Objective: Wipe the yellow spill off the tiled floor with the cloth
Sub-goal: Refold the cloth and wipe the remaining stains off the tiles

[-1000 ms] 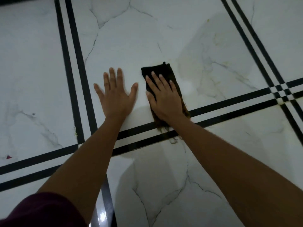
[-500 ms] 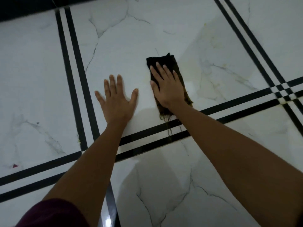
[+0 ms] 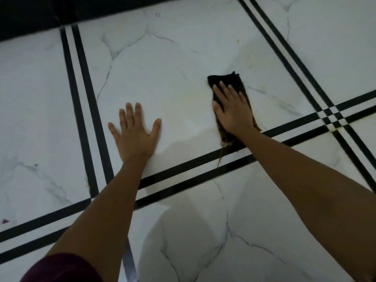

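Pressing fingers (image 3: 224, 92): straight, close together, flat on dark cloth (image 3: 225, 78)
Right hand (image 3: 234, 110): palm down on the cloth, arm outstretched
Left hand (image 3: 135, 131): fingers spread, flat on tiled floor (image 3: 162, 78), holding nothing
Yellow spill (image 3: 333, 129): trace at the stripe crossing, right of the cloth

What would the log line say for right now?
right hand flat on dark cloth | left hand flat on floor | yellow residue by stripe crossing

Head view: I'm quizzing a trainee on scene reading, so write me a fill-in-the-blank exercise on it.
1. The right hand presses flat on a dark ____.
2. That thing lies to the ____ of the left hand.
3. The stripes between the tiles are coloured ____.
Missing: cloth; right; black.
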